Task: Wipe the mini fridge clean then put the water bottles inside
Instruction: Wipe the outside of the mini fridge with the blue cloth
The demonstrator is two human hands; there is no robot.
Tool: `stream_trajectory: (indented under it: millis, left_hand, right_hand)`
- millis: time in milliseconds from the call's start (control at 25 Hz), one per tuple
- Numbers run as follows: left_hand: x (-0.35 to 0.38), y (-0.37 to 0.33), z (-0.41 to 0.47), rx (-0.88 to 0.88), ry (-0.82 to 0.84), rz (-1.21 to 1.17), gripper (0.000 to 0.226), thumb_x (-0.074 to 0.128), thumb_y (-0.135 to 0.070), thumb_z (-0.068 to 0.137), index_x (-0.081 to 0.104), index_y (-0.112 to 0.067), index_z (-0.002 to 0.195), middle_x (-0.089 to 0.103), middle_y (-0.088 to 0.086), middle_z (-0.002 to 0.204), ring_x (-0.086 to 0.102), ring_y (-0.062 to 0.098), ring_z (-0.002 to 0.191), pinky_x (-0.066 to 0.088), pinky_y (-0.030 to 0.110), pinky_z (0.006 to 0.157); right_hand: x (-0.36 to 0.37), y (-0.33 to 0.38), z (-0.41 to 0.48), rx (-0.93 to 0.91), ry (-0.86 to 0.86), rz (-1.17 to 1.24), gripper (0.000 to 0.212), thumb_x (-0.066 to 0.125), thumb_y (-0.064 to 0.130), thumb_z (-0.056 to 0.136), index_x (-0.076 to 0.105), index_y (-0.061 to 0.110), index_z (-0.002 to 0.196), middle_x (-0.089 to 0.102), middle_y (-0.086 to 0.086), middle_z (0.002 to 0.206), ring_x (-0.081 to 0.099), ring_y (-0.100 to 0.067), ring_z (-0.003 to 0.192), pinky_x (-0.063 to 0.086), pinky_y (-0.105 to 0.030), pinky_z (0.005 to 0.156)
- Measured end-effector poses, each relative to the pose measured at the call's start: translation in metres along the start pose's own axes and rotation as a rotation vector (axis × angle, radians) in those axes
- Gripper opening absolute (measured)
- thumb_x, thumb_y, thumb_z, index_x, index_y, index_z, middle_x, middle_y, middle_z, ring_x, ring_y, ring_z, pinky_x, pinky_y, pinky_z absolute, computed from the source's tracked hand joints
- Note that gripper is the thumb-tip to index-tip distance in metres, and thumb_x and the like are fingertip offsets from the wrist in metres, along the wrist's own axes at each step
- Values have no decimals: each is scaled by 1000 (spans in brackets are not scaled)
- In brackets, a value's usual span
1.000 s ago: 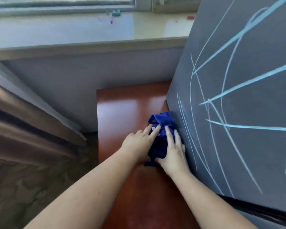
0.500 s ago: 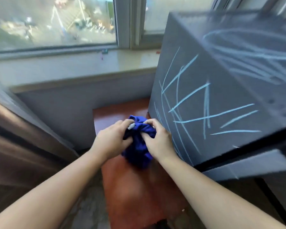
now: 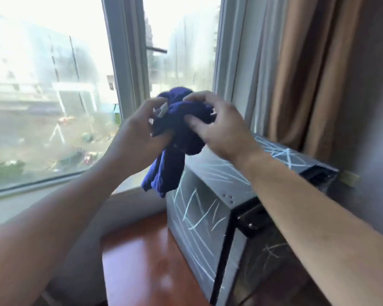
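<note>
A dark blue cloth [image 3: 177, 138] is bunched in the air in front of the window, with its lower end hanging down. My left hand [image 3: 137, 133] grips its left side and my right hand [image 3: 221, 127] grips its right side. Below and to the right stands the grey mini fridge [image 3: 199, 219], its top and left side covered with pale chalk scribbles. The cloth hangs just above the fridge's upper left corner without touching it. No water bottles are in view.
The fridge sits on a reddish wooden surface [image 3: 146, 261]. A large window [image 3: 53, 85] and its pale sill [image 3: 128, 186] lie behind. Brown curtains [image 3: 314, 74] hang at the right, behind the fridge.
Both hands have lifted the cloth off the wooden surface beside the fridge and raised it to window height. My view has tilted upward.
</note>
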State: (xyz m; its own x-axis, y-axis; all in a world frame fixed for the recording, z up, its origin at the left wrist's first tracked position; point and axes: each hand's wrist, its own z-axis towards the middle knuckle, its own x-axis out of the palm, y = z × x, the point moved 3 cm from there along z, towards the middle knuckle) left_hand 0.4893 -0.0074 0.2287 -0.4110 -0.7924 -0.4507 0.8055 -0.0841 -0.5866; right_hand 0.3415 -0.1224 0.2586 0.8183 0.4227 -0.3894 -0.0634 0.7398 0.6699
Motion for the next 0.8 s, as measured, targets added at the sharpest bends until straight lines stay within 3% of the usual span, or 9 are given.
stream_trajectory:
  millis: [120,240,320,440,520,600,680,800]
  left_hand:
    - [37,-36,18,85,29,-35,59,77,-10,86,54,-26,137,61,-21,102,63,-7,78,56,20,77]
    - [101,-20,2,-94,502,-37,55,73,-20,91,54,-31,142,66,-17,123,69,9,111,57,42,101]
    - [125,-2,-15,-119,703,232,60,68,-42,93,47,-36,149,61,-12,138,61,13,126,47,40,111]
    - [138,2,-26,-169,751,454,65,58,-49,99,37,-28,157,52,0,154,52,21,138,39,28,112]
    - [150,-3,-32,-185,783,558,64,53,-46,102,37,-21,159,39,-1,163,41,19,147,32,25,114]
    - [164,-7,-38,-214,768,544,56,50,-42,104,41,-21,156,31,1,167,33,19,152,28,29,122]
    - [172,-10,-44,-246,747,503,53,49,-38,104,42,-23,155,25,2,169,24,19,156,23,35,126]
    - [178,-25,-54,-262,729,451,57,48,-46,101,41,-27,155,28,-6,168,26,13,155,24,38,126]
  right_hand:
    - [-68,-24,3,17,9,-13,26,73,13,88,69,31,107,68,14,97,64,4,70,52,-17,69]
    - [-103,-87,-11,191,173,-377,17,73,27,87,69,36,100,72,12,97,68,-10,90,49,-25,81]
    - [-119,-128,-29,351,339,-617,19,73,41,87,72,35,105,70,8,107,62,-13,100,41,-22,83]
    - [-132,-164,-35,343,336,-538,60,68,68,80,61,41,132,58,10,131,52,-7,124,38,-23,102]
    - [-119,-185,-35,324,494,-504,84,57,83,74,36,52,150,31,0,165,28,-22,153,27,-43,123]
    - [-104,-200,-37,329,650,-513,90,51,82,80,12,55,156,5,-1,172,2,-26,159,12,-54,127]
    - [-98,-207,-38,269,707,-515,92,47,83,81,5,52,158,7,2,172,3,-25,159,11,-55,127]
    - [-105,-215,-41,138,742,-525,86,49,80,82,25,45,156,31,7,161,25,-24,151,25,-48,123]
